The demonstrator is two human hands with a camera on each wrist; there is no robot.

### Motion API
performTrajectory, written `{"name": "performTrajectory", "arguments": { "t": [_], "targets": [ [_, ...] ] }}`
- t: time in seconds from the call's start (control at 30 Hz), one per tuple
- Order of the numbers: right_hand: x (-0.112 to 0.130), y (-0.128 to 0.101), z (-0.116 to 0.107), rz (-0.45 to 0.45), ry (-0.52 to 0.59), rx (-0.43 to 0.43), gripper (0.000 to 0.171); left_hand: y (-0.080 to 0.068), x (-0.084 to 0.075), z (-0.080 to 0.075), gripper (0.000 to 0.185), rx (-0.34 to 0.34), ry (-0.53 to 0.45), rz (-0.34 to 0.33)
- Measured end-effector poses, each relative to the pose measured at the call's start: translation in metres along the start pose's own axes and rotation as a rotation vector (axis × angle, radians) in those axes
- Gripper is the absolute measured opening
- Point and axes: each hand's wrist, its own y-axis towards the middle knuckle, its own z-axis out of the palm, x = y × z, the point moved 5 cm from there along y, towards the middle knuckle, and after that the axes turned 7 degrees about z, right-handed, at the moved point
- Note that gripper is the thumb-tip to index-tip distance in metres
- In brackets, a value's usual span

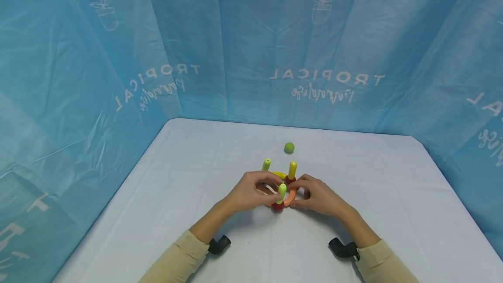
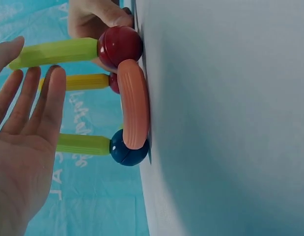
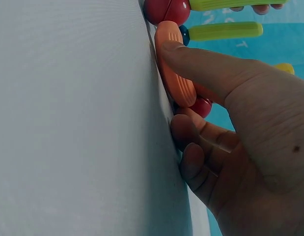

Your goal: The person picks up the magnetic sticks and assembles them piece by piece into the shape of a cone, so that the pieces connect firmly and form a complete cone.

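Magnetic building pieces form a low ring on the table, with rods standing up from its balls. My left hand (image 1: 253, 191) pinches the upper part of the front light green rod (image 1: 281, 192), which stands on a red ball (image 2: 120, 46). With thumb and fingers my right hand (image 1: 320, 195) grips an orange curved piece (image 3: 175, 69) at the ring's right side, thumb on its ridged face. A yellow rod (image 1: 292, 170) rises from another red ball (image 1: 290, 180) beside the right fingertips. Left of it, a second green rod (image 1: 266, 165) stands on a blue ball (image 2: 128, 148).
A yellow curved piece (image 1: 279, 174) lies at the ring's far side. Behind the ring rests a loose green ball (image 1: 289, 147). The white-covered table (image 1: 188, 165) meets blue printed curtains (image 1: 251, 56) at its back and sides. Black wrist mounts (image 1: 342, 248) sit below both forearms.
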Motion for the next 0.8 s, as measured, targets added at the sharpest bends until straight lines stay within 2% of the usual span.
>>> {"name": "performTrajectory", "arguments": {
  "t": [0.2, 0.43, 0.53, 0.63, 0.7, 0.8],
  "targets": [
    [0.001, 0.0, 0.0, 0.002, 0.001, 0.004, 0.045, 0.0, -0.001, 0.0, 0.027, -0.006, 0.073, 0.006],
    [0.003, -0.001, -0.002, -0.009, 0.011, 0.018, 0.046, 0.0, 0.001, -0.004, 0.027, -0.015, 0.098, -0.007],
    [0.003, -0.001, -0.004, -0.008, 0.031, 0.03, 0.046, 0.0, -0.005, -0.011, 0.023, -0.081, 0.103, -0.009],
    [0.003, -0.001, -0.006, -0.003, 0.048, 0.043, 0.046, 0.0, -0.007, -0.019, 0.019, -0.188, 0.086, -0.012],
    [0.002, -0.001, -0.006, -0.002, 0.043, 0.046, 0.043, -0.001, -0.003, -0.025, 0.016, -0.265, 0.08, -0.019],
    [0.002, 0.0, -0.006, -0.004, 0.028, 0.044, 0.037, -0.001, 0.011, -0.032, 0.018, -0.341, 0.134, -0.015]
  ]
}}
